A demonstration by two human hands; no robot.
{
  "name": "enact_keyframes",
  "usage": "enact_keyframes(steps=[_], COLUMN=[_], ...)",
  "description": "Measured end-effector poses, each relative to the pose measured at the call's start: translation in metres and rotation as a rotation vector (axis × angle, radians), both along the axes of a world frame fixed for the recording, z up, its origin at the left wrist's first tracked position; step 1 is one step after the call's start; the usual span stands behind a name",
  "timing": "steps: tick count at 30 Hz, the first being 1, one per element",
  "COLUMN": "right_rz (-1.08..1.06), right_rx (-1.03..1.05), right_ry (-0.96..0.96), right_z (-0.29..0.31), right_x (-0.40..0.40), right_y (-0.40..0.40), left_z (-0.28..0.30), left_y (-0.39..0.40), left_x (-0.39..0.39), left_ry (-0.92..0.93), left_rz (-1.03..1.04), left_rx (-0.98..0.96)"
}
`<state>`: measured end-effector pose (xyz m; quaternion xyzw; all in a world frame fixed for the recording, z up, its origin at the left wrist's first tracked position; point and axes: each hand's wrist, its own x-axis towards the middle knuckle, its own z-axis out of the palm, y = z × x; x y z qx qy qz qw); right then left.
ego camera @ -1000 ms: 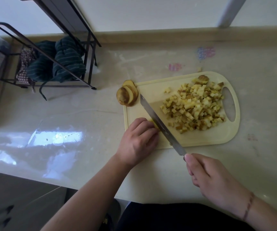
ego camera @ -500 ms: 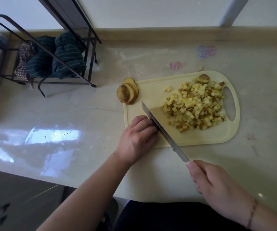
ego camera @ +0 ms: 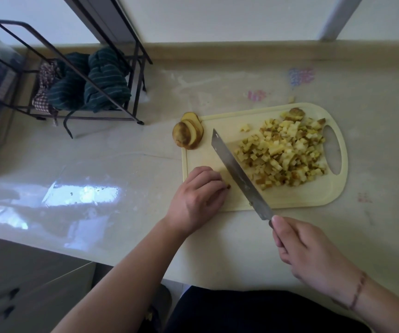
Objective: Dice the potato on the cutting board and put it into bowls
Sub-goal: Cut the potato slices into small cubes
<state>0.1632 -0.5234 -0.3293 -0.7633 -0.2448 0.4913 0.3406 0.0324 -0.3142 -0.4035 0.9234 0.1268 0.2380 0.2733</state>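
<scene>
- Right hand (ego camera: 313,255) has its grip round the knife (ego camera: 239,175) handle, blade slanting over the cutting board (ego camera: 289,200).
- Left hand (ego camera: 198,198), fingers curled, pins a small potato piece (ego camera: 228,186).
- Diced potato (ego camera: 287,155) is heaped on the board's right half.

Pale cream cutting board (ego camera: 289,198), plastic by the look of it, smooth and matt. The knife (ego camera: 238,173) shows a dull grey metal blade with a soft sheen. Diced potato (ego camera: 285,152) looks moist and pale yellow with brown rough skin edges. The countertop (ego camera: 97,164) gleams, glossy and smooth. The dark rack (ego camera: 131,75) is thin matt metal, holding soft striped green cloth (ego camera: 102,85).
</scene>
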Motion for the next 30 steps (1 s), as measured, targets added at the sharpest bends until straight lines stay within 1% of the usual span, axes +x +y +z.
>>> enact_keyframes(steps=[4,11,17,22,26,30], right_rz=[0.039,0.094,0.107,0.128,0.094,-0.019], right_rx=[0.032,-0.013,-0.044,-0.022,-0.019,-0.019], right_ry=[-0.003,-0.112,-0.124,-0.171,-0.125,-0.039], right_z=[0.003,0.006,0.005,0.001,-0.002,-0.005], right_x=[-0.009,-0.012,-0.013,-0.012,-0.005,0.001], right_y=[0.0,-0.001,-0.006,0.014,0.017,0.003], left_z=[0.003,0.0,-0.004,-0.005,-0.007,-0.007], left_y=[0.0,-0.001,0.0,-0.001,0.0,-0.001], left_x=[-0.011,-0.004,-0.005,-0.004,-0.005,-0.005], left_ry=[-0.007,0.019,0.018,0.003,0.008,0.013], left_rz=[0.026,0.003,0.015,0.027,0.011,0.015], left_rx=[0.045,0.079,0.032,-0.004,0.02,0.035])
